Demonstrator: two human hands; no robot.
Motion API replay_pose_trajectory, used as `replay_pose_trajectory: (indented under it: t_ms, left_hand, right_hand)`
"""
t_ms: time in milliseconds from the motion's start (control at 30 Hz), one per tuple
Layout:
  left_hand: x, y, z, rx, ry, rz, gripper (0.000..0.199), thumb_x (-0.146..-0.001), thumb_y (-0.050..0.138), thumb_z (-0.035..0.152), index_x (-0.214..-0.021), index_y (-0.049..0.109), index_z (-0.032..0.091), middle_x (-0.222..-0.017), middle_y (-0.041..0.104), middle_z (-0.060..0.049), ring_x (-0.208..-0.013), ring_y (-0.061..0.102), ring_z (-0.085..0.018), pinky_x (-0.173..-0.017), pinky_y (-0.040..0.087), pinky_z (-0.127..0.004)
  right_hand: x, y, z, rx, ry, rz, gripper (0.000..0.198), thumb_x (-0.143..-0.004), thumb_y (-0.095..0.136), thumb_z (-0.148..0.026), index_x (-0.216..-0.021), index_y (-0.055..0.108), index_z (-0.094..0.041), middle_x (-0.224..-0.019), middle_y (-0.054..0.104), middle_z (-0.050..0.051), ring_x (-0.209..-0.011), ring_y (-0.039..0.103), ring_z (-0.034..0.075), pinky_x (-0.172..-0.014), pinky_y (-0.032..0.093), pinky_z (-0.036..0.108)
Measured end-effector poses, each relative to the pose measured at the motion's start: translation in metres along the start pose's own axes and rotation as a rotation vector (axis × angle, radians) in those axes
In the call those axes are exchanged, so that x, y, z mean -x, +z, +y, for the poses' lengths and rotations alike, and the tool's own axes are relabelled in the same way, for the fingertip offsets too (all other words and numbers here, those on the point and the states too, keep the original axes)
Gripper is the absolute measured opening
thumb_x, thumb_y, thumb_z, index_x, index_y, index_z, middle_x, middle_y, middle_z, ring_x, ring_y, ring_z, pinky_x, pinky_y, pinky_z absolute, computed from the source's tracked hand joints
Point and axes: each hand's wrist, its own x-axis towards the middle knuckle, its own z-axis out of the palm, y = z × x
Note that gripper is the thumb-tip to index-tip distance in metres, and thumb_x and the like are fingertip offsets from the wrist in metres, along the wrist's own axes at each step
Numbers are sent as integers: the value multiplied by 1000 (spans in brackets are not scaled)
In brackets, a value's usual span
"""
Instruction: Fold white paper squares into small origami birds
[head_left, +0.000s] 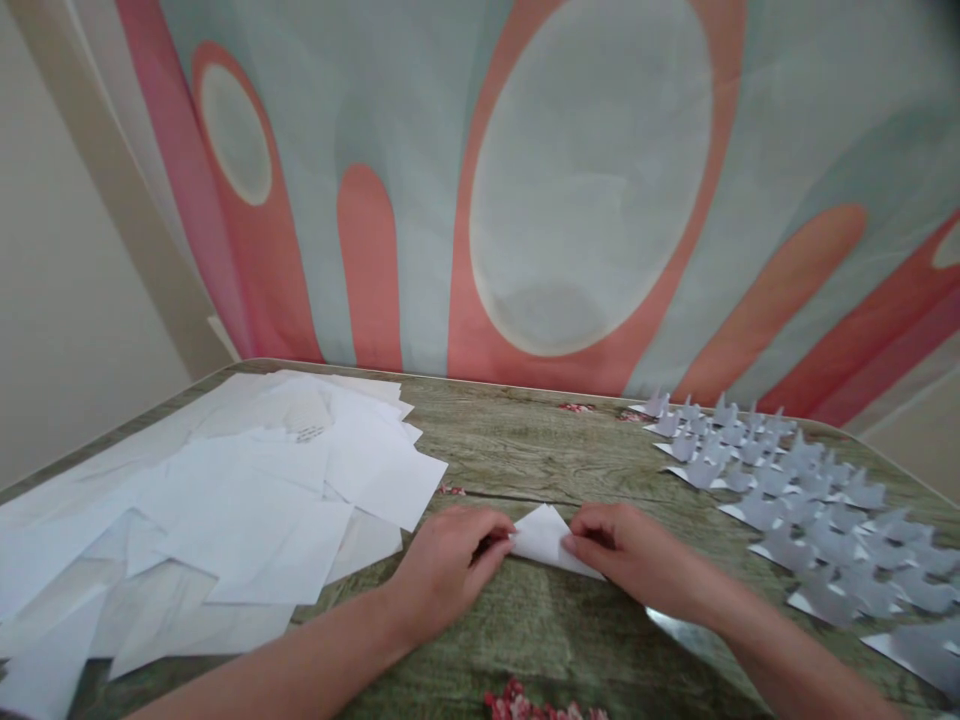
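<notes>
A small piece of white paper (541, 537), folded into a triangle with its peak pointing away from me, lies between my hands on the table. My left hand (454, 555) pinches its left corner between thumb and fingers. On the other side, my right hand (626, 555) grips the right part of the same folded paper, thumb on the near face. The right tip of the triangle shows below my right fingers. Both hands rest low, close to the tabletop.
A loose pile of white paper sheets (255, 490) covers the left of the wood-patterned table (510, 440). Several rows of small folded paper figures (780, 490) stand at the right. A patterned cloth (420, 200) hangs behind the table's far edge.
</notes>
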Motion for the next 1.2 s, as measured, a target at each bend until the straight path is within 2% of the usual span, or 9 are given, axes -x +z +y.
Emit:
replay_pose_trajectory:
  t_ms: [167,333,533,667,833,967,1200]
  left_hand:
    - [-1,2,-2,64,-34,-3,14,-85,50,23,-96,57,21,-87,64,0,-81,57,-15,-74,42,-26]
    - [-1,-2,1,59,-16,-20,16,-85,50,22,-100,55,20,-89,59,-2,-80,54,-15,-72,43,-26]
    - [-1,-2,1,74,77,-43,22,-84,49,14,-104,56,20,-100,53,-5,-91,51,-15,-80,42,-27]
    - [0,1,-1,17,129,-73,27,-87,43,16,-109,57,23,-102,52,-5,-88,51,-14,-79,43,-27]
    - [0,1,-1,-83,169,-87,26,-88,43,20,-107,60,23,-101,54,-6,-85,51,-15,-77,45,-29]
    - [0,0,2,-141,203,-93,23,-87,45,20,-101,63,21,-99,57,-6,-89,52,-17,-80,45,-30]
    - [-1,0,0,-146,228,-99,23,-89,44,22,-102,62,21,-101,61,-4,-93,52,-17,-84,44,-32]
  right_hand:
    - [-4,3,1,11,66,90,26,-82,48,-34,-67,59,-15,-62,55,0,-58,46,12,-51,30,22]
    - [-6,5,3,52,91,119,24,-82,47,-31,-67,59,-16,-63,58,1,-58,49,14,-53,31,24]
    - [-6,15,5,106,77,214,20,-81,46,-25,-66,56,-16,-72,56,3,-66,52,15,-60,36,26]
    - [-6,20,5,106,74,225,19,-81,46,-23,-64,54,-17,-75,54,3,-67,53,15,-64,38,26]
    - [-3,21,-1,126,74,235,17,-80,46,-19,-65,52,-17,-77,52,3,-71,53,15,-67,40,28]
    - [1,21,-7,148,72,226,13,-79,46,-16,-67,49,-18,-80,50,3,-69,53,15,-66,41,28]
    - [2,26,-9,196,67,250,11,-77,46,-11,-69,46,-19,-81,49,4,-66,51,14,-62,40,27]
